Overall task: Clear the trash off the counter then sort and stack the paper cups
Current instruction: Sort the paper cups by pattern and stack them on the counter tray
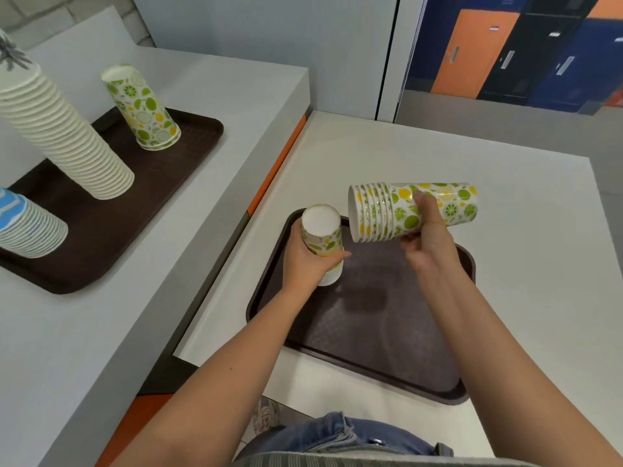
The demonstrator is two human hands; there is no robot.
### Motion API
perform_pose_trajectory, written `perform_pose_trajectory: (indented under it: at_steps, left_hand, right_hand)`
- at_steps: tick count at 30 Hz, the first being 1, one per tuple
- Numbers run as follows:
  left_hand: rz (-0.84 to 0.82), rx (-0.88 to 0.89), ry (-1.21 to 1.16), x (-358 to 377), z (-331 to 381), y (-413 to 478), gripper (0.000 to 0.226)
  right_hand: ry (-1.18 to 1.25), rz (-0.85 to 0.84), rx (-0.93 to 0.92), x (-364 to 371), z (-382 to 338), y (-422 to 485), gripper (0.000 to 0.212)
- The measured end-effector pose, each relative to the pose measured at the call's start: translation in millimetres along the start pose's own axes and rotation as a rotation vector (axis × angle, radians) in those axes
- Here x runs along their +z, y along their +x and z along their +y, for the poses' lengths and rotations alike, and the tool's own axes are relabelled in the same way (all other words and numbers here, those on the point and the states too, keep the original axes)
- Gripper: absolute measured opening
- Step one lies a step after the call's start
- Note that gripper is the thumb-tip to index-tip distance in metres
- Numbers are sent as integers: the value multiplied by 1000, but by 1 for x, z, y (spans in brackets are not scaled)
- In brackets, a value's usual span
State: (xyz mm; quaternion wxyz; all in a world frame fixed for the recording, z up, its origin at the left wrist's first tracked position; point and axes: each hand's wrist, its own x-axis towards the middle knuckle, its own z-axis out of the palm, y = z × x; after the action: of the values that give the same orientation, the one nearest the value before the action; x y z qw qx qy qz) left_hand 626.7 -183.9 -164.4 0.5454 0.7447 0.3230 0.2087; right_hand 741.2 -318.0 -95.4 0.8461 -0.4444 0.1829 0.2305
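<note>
Paper cups with a lime-and-lemon print make up two short stacks, one in each hand. The left hand (305,264) curls its fingers and thumb round the standing stack (322,234). This stack is upside down, closed base up, with its rims seeming to rest on the tray (371,315) just under the hand.

The right hand (428,244) grips the sideways stack (414,208) from below, with one digit laid over the printed side. It holds the stack in the air just right of the standing stack and a little higher. The long axis of the sideways stack runs left to right, nearly level. Its open rims face left, toward the left hand, and its closed base points right. The two stacks are near each other but apart.

The coming move looks like a joining one. The open mouth would have to tip downward and slide over the upturned base, so the right hand would do the turning while the left steadies. Both forearms reach forward over the tray, and the right wrist is bent upward.

Further out, the tray lies on a white counter (522,264). Well to the left of the left hand, on a separate counter, a far tray (151,183) carries three more stacks. These are a tall white stack (67,129), a blue stack (27,224) and a far lime stack (141,109), all upside down.
</note>
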Motion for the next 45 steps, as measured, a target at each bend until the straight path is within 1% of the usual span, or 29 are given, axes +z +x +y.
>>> perform_pose_trajectory:
  at_steps: [3,9,13,18,21,24,27,30,32,34,39,43,45]
  left_hand:
    - [-14,-3,36,2,-4,-1,97]
    - [108,-26,75,8,0,-6,86]
    - [155,-50,109,3,3,-5,87]
    - [229,-70,104,-8,14,-3,87]
    - [293,-51,86,-25,31,-1,89]
    - [356,-23,59,-49,52,7,86]
    - [420,17,52,-82,79,22,86]
    - [514,71,77,-127,110,49,95]
    - [572,107,93,-160,133,69,98]
    - [605,151,114,-190,156,89,89]
    - [663,252,176,-251,208,148,81]
    - [685,272,238,-278,225,193,75]
    - [703,264,272,-287,226,213,73]
  right_hand:
    - [-11,10,-1,-7,1,6,21]
    - [-66,22,-3,-19,2,9,23]
    - [-107,44,-7,-25,3,9,26]
    - [-134,47,-18,-28,6,9,24]
    - [-158,20,-10,-24,10,7,25]
    - [-206,-34,4,-9,14,8,34]
    - [-231,-99,-11,21,19,13,44]
    - [-290,-164,-44,67,24,17,41]
    - [-337,-224,-50,103,27,19,46]
    - [-382,-280,-74,142,31,22,50]
    - [-474,-415,-208,245,38,28,42]
    - [-549,-464,-291,317,45,34,62]
    - [-576,-484,-315,345,48,36,60]
